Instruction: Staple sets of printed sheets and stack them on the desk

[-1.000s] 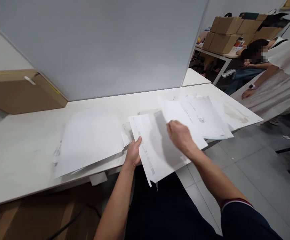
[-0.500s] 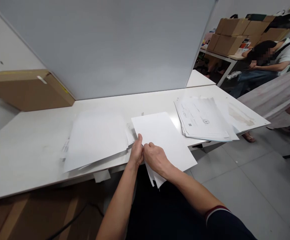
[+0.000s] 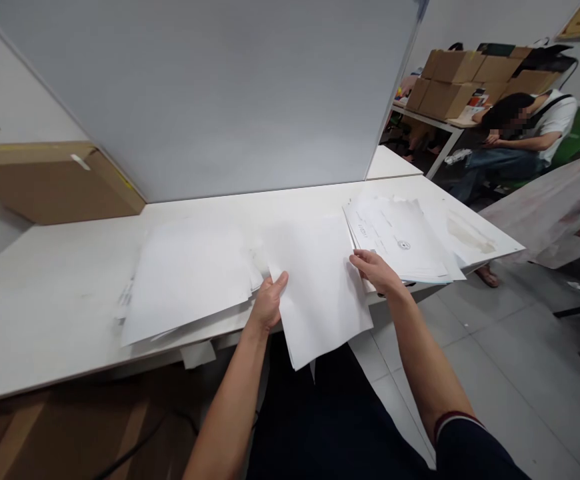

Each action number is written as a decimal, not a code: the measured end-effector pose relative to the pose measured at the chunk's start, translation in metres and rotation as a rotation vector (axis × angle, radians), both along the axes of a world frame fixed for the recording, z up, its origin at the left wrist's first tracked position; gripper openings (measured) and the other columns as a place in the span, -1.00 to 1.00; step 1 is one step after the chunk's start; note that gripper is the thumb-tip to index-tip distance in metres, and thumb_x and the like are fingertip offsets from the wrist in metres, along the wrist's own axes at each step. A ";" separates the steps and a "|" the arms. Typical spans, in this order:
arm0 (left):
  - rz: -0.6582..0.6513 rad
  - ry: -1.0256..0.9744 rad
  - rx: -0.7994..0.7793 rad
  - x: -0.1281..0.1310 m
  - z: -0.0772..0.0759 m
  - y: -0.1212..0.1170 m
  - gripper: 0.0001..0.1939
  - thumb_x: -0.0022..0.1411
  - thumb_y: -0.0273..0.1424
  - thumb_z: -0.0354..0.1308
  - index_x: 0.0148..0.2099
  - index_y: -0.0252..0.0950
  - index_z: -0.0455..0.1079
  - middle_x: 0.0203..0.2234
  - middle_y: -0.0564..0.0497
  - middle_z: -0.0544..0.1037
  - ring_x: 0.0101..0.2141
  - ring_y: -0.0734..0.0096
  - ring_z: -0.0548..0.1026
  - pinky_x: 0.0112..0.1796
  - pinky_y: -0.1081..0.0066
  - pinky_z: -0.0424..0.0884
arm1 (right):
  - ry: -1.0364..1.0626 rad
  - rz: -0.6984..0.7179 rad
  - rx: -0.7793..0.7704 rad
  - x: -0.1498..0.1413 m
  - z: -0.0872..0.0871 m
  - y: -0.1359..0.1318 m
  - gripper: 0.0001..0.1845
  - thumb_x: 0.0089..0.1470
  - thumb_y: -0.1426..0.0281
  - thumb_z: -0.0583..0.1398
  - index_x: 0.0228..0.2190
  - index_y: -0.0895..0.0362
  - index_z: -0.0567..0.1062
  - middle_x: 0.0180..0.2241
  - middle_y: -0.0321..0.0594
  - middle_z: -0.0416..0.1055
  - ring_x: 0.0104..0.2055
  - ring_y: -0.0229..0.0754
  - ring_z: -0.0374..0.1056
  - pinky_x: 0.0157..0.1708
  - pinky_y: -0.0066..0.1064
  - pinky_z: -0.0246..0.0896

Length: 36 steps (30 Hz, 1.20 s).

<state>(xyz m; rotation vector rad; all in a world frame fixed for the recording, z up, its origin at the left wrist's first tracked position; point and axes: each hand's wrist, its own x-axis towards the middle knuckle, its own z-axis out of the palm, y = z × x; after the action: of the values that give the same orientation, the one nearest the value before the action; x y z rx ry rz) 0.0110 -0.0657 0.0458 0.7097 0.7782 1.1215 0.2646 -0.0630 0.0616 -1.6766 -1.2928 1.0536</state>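
Note:
Between my hands are white paper sheets [image 3: 323,293], blank on top and hanging slightly over the table's front edge. My left hand [image 3: 269,300] grips their left edge, thumb on top. At the right edge my right hand [image 3: 374,268] pinches the paper, fingers bent. A stack of blank white paper [image 3: 190,280] lies to the left, its front corner overhanging the edge. On the right sits a pile of printed papers [image 3: 395,233] with a round stamp mark, just beyond my right hand.
The white table [image 3: 60,287] runs along a large grey-white board [image 3: 210,100]. A cardboard box [image 3: 55,183] leans at the back left. Further right, a person [image 3: 525,133] sits bent over near stacked cardboard boxes [image 3: 447,83]. Grey floor tiles [image 3: 445,340] show at right.
My right hand has moved from beside my left hand to the right edge of the paper. The sheets now lie spread between both hands, and the view has shifted slightly.

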 end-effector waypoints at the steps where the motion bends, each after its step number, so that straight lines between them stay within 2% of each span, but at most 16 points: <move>1: -0.007 0.024 0.035 -0.001 0.007 0.000 -0.58 -0.01 -0.22 0.30 -0.15 -0.40 0.45 -0.32 -0.17 0.60 -0.16 0.07 0.53 -0.08 0.15 0.43 | 0.097 0.052 -0.012 0.000 0.003 -0.001 -0.59 0.01 0.12 0.15 -0.21 0.16 0.41 -0.31 -0.18 0.43 -0.41 -0.26 0.32 -0.44 -0.43 0.23; 2: -0.005 0.053 0.080 -0.003 0.015 0.001 -0.58 0.00 -0.21 0.29 -0.15 -0.39 0.46 -0.32 -0.16 0.60 -0.15 0.07 0.53 -0.09 0.16 0.44 | 0.168 0.076 0.010 -0.002 0.008 -0.001 -0.64 -0.01 0.12 0.17 -0.31 0.15 0.41 -0.43 -0.26 0.40 -0.50 -0.30 0.27 -0.51 -0.47 0.18; 4: 0.046 0.121 0.207 -0.007 0.033 0.001 -0.58 0.03 -0.20 0.27 -0.13 -0.37 0.46 -0.29 -0.13 0.60 -0.14 0.11 0.52 -0.08 0.21 0.44 | 0.257 0.048 0.160 -0.010 0.022 -0.003 -0.68 -0.03 0.12 0.19 -0.41 0.12 0.38 -0.53 -0.34 0.34 -0.55 -0.32 0.22 -0.55 -0.48 0.15; 7: 0.237 0.240 0.415 -0.012 0.060 0.003 -0.57 0.06 -0.17 0.24 -0.09 -0.35 0.45 -0.27 -0.09 0.59 -0.15 0.17 0.52 -0.10 0.27 0.45 | 0.295 -0.042 0.451 -0.023 0.045 -0.001 -0.72 0.02 0.12 0.16 -0.36 0.08 0.34 -0.40 -0.28 0.41 -0.37 -0.23 0.34 -0.39 -0.41 0.25; 10: 0.392 0.336 0.563 -0.015 0.074 0.004 -0.65 0.07 -0.20 0.24 -0.16 -0.33 0.48 -0.30 -0.03 0.60 -0.19 0.28 0.53 -0.11 0.33 0.44 | 0.266 -0.081 0.624 -0.032 0.053 0.004 -0.74 0.09 0.12 0.10 -0.31 0.05 0.30 -0.25 -0.23 0.43 -0.22 -0.19 0.36 -0.27 -0.37 0.27; 13: 0.428 0.366 0.620 -0.016 0.069 0.006 -0.70 0.08 -0.23 0.24 -0.18 -0.31 0.49 -0.30 -0.01 0.60 -0.23 0.35 0.52 -0.12 0.36 0.42 | 0.212 -0.088 0.635 -0.038 0.039 0.010 -0.72 0.13 0.09 0.03 -0.30 0.05 0.26 -0.19 -0.20 0.43 -0.17 -0.18 0.36 -0.25 -0.36 0.27; 16: 0.370 0.362 0.555 -0.017 0.055 0.007 -0.67 0.06 -0.22 0.25 -0.16 -0.30 0.49 -0.26 -0.03 0.59 -0.22 0.35 0.52 -0.12 0.36 0.41 | 0.212 -0.056 0.571 -0.041 0.020 0.014 -0.68 0.13 0.07 0.02 -0.27 0.05 0.25 -0.16 -0.16 0.43 -0.15 -0.16 0.37 -0.26 -0.35 0.27; 18: 0.357 0.364 0.525 -0.017 0.049 0.008 -0.65 0.03 -0.21 0.27 -0.16 -0.32 0.50 -0.24 -0.06 0.59 -0.19 0.32 0.51 -0.09 0.35 0.39 | 0.244 -0.020 0.569 -0.041 0.014 0.014 -0.66 0.11 0.07 0.05 -0.23 0.06 0.26 -0.13 -0.14 0.43 -0.12 -0.14 0.37 -0.26 -0.35 0.28; 22: 0.395 0.392 0.537 -0.017 0.048 0.009 -0.65 0.04 -0.19 0.25 -0.19 -0.32 0.51 -0.25 -0.05 0.59 -0.15 0.27 0.49 -0.06 0.33 0.36 | 0.214 0.011 0.575 -0.041 0.017 0.013 -0.54 0.08 0.02 0.07 -0.12 0.08 0.30 -0.07 -0.09 0.42 -0.08 -0.11 0.36 -0.25 -0.34 0.29; 26: 0.392 0.372 0.506 -0.016 0.047 0.010 -0.65 0.03 -0.19 0.26 -0.18 -0.31 0.51 -0.24 -0.05 0.59 -0.12 0.25 0.48 -0.03 0.33 0.34 | 0.229 0.026 0.547 -0.041 0.014 0.015 -0.50 0.06 0.00 0.08 -0.12 0.09 0.37 -0.09 -0.11 0.44 -0.10 -0.11 0.38 -0.22 -0.32 0.31; 31: 0.418 0.389 0.515 -0.017 0.044 0.011 -0.68 0.06 -0.19 0.24 -0.19 -0.28 0.51 -0.23 -0.02 0.59 -0.10 0.28 0.47 -0.01 0.34 0.33 | 0.328 0.081 0.453 -0.036 0.008 0.015 -0.59 -0.03 0.09 0.21 -0.21 0.12 0.47 -0.24 -0.19 0.52 -0.19 -0.11 0.42 -0.17 -0.25 0.31; 36: 0.424 0.263 0.474 -0.016 0.046 0.009 -0.70 0.07 -0.20 0.23 -0.20 -0.28 0.50 -0.24 -0.02 0.59 -0.11 0.28 0.49 -0.03 0.32 0.37 | 0.231 0.094 0.470 -0.027 0.023 0.003 -0.69 -0.04 0.16 0.24 -0.33 0.12 0.55 -0.32 -0.21 0.54 -0.23 -0.08 0.43 -0.19 -0.20 0.31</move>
<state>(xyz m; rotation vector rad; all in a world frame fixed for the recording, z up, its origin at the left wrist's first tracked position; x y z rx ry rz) -0.0048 -0.0571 0.0916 1.1405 0.9209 1.6483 0.2380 -0.0595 0.0842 -1.1202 -1.3488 0.8797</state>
